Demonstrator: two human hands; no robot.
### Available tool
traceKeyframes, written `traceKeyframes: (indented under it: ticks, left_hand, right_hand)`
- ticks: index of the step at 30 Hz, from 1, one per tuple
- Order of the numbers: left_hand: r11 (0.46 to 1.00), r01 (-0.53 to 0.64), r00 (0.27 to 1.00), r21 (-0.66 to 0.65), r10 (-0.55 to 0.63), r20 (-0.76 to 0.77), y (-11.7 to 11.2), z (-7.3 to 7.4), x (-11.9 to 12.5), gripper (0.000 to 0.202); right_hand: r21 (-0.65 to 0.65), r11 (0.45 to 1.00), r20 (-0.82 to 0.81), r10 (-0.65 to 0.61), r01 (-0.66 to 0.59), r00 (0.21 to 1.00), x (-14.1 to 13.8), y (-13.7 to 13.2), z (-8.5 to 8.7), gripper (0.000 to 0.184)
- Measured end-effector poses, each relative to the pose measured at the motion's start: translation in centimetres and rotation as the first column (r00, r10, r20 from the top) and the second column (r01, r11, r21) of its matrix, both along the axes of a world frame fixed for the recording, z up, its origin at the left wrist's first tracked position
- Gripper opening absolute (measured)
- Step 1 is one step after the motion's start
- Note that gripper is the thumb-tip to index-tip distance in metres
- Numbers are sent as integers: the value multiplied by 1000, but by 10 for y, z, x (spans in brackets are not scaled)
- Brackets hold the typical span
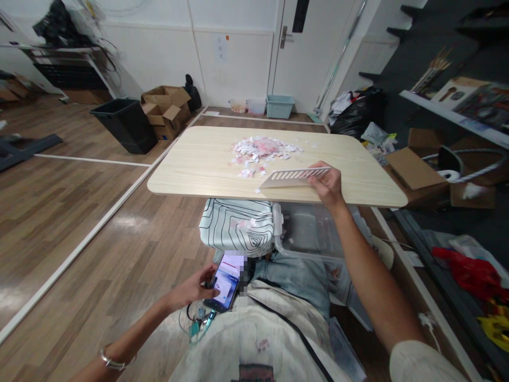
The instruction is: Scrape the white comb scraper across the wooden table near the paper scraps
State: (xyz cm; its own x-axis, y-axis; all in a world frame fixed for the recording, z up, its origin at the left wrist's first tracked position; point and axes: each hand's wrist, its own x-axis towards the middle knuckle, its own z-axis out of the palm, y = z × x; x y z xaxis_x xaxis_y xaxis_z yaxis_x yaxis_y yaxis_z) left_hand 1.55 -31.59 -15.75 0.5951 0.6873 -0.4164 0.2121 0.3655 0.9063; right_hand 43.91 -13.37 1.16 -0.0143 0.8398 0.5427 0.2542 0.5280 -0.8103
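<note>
Your right hand (328, 185) is closed on the right end of a white slotted panel (284, 181), held over the near edge of the table (191, 164), a little right of that edge's middle. The panel looks thin, light and fairly stiff, so it should take little effort to carry, though the strips between its openings would probably bend or snap if squeezed hard. The solid end where your fingers sit seems a sound place to grip; the plain band below the slots would likely serve too. Its long axis runs mostly along the near edge, slanting somewhat: the pointed-looking left end sits closest to that edge, while the held end lies farther in toward the far edge. It stands tilted rather than flat, slots uppermost, and whether its lower side touches the tabletop you can't tell from here. Beyond it, toward the far edge, spreads a heap of white and pink scraps (262, 147), with a few loose bits near the panel's left end. Your left hand (194, 289), below the near edge, is wrapped around a phone (225, 284), its thumb over the screen; the phone's long axis leans away from you and to the right. It is likely rigid and smooth, best held by its sides. Under the near edge sit a patterned cushion (226, 228) and, right of it, a clear bin (314, 228).
</note>
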Motion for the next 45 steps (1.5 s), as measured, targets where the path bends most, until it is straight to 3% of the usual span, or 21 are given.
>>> traceKeyframes:
  ticks: [4, 18, 21, 24, 28, 30, 33, 36, 39, 45]
  left_hand:
    - [1000, -2, 998, 20, 3, -63, 0, 6, 6, 55]
    - [999, -10, 999, -36, 11, 31, 2, 8, 2, 50]
    - [998, 46, 999, -39, -47, -2, 7, 18, -4, 47]
    - [990, 128, 980, 54, -118, -161, 16, 36, -12, 51]
    - [965, 194, 909, 178, -108, -402, 27, 63, -19, 56]
    - [963, 196, 888, 187, -93, -451, 30, 69, -19, 58]
    - [959, 225, 889, 171, -130, -438, 27, 66, -11, 58]
    - [947, 256, 902, 195, -162, -400, 20, 52, 1, 58]
    - [951, 214, 931, 223, -129, -343, 15, 40, 8, 61]
    - [983, 116, 958, 145, -72, -278, 11, 43, 1, 51]
  right_hand:
    - [-3, 1000, 4, 3, -3, 1000, 0, -1, 1, 21]
    - [-9, 1000, 15, -1, 1, 1000, 0, -1, 2, 18]
    - [-7, 1000, 8, -2, 2, 1000, 1, -1, 1, 19]
    - [-11, 1000, 10, -9, 9, 1000, 1, -1, 0, 20]
    - [-26, 1000, 9, -13, 14, 1000, 1, -1, 0, 20]
    - [-28, 999, 10, -17, 17, 1000, 0, -1, 1, 19]
    - [-17, 1000, 9, -19, 19, 1000, 0, -1, 1, 17]
    - [-11, 1000, 6, -18, 18, 1000, -1, -2, 2, 16]
    - [-21, 1000, 7, -19, 19, 1000, -1, -3, 3, 17]
    - [-40, 999, 29, -34, 35, 999, -2, -3, 5, 21]
